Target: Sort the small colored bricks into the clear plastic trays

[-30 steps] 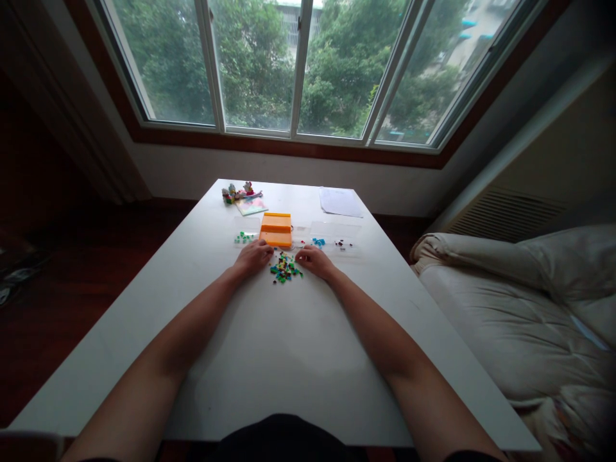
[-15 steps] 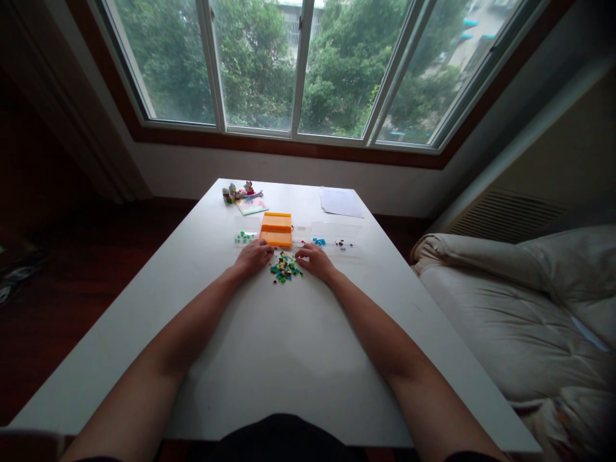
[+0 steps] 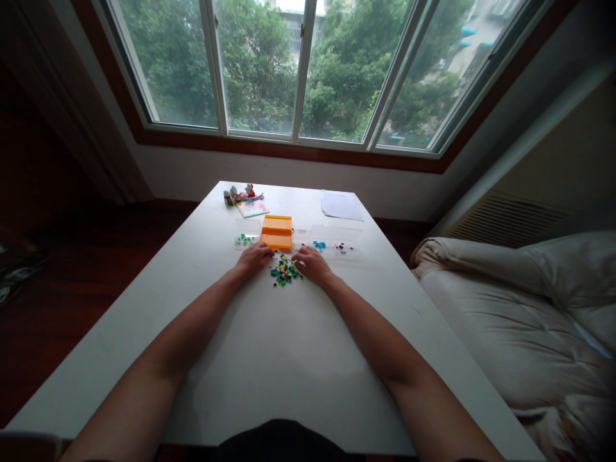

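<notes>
A pile of small coloured toy bricks (image 3: 285,273), mostly green, yellow, blue and dark, lies between my two hands. On its left, my left hand (image 3: 254,258) rests on the table with its fingers curled together by the lower edge of an orange plastic case (image 3: 277,240). My right hand (image 3: 312,264) bends over the pile's right edge, thumb and fingers drawn together. Anything between the fingertips of either hand is too small to make out. Green bricks (image 3: 244,239) are in a clear tray at left; blue bricks (image 3: 319,245) and dark bricks (image 3: 343,247) are at right.
The white table (image 3: 283,366) stretches from me toward the window. At its far left are small toy figures (image 3: 238,194) and a patterned card (image 3: 253,208); at its far right are white paper sheets (image 3: 342,205). A beige sofa (image 3: 510,308) stands along the right side.
My right hand has shifted slightly left, its fingertips closer over the pile. The left hand stays nearly in place. The whole view has tilted a little.
</notes>
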A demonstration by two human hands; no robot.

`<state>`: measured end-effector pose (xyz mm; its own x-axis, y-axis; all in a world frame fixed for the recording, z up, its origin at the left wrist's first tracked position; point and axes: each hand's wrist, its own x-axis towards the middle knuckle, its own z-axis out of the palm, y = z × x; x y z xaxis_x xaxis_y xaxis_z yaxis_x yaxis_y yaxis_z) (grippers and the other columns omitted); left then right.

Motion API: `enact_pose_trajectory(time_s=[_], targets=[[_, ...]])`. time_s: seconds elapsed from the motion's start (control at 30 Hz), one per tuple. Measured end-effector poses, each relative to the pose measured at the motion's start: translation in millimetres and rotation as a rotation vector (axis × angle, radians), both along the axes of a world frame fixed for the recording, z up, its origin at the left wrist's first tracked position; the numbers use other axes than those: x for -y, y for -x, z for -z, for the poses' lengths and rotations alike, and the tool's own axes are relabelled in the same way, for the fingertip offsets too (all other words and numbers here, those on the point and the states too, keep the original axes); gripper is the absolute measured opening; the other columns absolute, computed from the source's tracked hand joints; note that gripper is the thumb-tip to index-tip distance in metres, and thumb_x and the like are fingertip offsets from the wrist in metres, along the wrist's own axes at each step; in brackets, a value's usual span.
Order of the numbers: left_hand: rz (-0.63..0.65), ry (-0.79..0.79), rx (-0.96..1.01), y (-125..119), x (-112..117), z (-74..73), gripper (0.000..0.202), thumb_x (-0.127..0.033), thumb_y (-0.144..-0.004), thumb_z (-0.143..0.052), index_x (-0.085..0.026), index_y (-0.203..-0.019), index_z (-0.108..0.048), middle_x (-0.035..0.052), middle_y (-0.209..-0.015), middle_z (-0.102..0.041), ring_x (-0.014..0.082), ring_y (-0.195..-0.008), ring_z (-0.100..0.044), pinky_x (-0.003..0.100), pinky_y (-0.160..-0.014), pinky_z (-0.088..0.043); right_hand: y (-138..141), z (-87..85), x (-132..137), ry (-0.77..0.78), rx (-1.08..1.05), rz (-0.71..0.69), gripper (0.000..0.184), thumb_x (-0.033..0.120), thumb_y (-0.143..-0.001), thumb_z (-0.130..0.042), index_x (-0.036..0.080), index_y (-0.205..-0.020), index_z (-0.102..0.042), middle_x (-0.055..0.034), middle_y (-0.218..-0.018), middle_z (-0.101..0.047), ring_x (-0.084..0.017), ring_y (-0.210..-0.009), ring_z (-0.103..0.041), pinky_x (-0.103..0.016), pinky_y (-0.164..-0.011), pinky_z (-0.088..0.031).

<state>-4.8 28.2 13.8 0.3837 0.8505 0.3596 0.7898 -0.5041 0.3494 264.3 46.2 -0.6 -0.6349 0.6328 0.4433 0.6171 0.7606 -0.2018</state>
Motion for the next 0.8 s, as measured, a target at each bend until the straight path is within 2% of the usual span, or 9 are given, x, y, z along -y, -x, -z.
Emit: enact_pose_trajectory(time_s=[0.13, 0.33, 0.57, 0.8], targets=[[0.001, 0.003, 0.058, 2.4, -4.6, 5.4, 0.023, -0.024, -0.089, -0.053, -0.024, -0.093, -0.075, 0.0055, -0.100, -0.069, 0.0210, -0.095, -0.062, 0.033, -0.087, -0.049, -2.1, 0.3, -0.9, 0.027, 0.005, 0.007, 0.022, 0.010, -0.085, -0.061, 0.022, -0.098, -0.074, -0.0072, -0.096, -0.066, -0.022, -0.093, -0.055, -0.035, -0.089, -0.043], [0.019, 0.029, 0.128, 6.7, -11.0, 11.8, 0.035, -0.007, -0.080, -0.045, -0.024, -0.089, -0.074, 0.0018, -0.096, -0.072, 0.0191, -0.093, -0.063, 0.031, -0.087, -0.048, 0.2, 1.3, 0.2, 0.047, -0.029, -0.044, 0.026, 0.009, -0.081, -0.064, 0.022, -0.102, -0.074, -0.0062, -0.095, -0.067, -0.022, -0.091, -0.055, -0.034, -0.088, -0.043], [0.031, 0.041, 0.161, 7.7, -12.9, 12.8, 0.035, -0.006, -0.077, -0.045, -0.023, -0.088, -0.074, 0.0015, -0.094, -0.073, 0.0187, -0.091, -0.063, 0.030, -0.086, -0.049, 3.2, 0.8, -0.1, 0.034, -0.023, -0.033, 0.015, 0.012, -0.085, -0.064, 0.021, -0.092, -0.074, -0.0065, -0.093, -0.067, -0.020, -0.089, -0.056, -0.033, -0.086, -0.042], [0.017, 0.044, 0.160, 6.5, -12.1, 12.1, 0.034, -0.007, -0.078, -0.045, -0.023, -0.087, -0.074, 0.0018, -0.093, -0.073, 0.0187, -0.091, -0.063, 0.031, -0.089, -0.049, 2.5, 1.2, -0.9, 0.056, -0.040, -0.047, 0.020, 0.009, -0.083, -0.064, 0.022, -0.095, -0.074, -0.0059, -0.094, -0.067, -0.020, -0.089, -0.056, -0.033, -0.087, -0.043]])
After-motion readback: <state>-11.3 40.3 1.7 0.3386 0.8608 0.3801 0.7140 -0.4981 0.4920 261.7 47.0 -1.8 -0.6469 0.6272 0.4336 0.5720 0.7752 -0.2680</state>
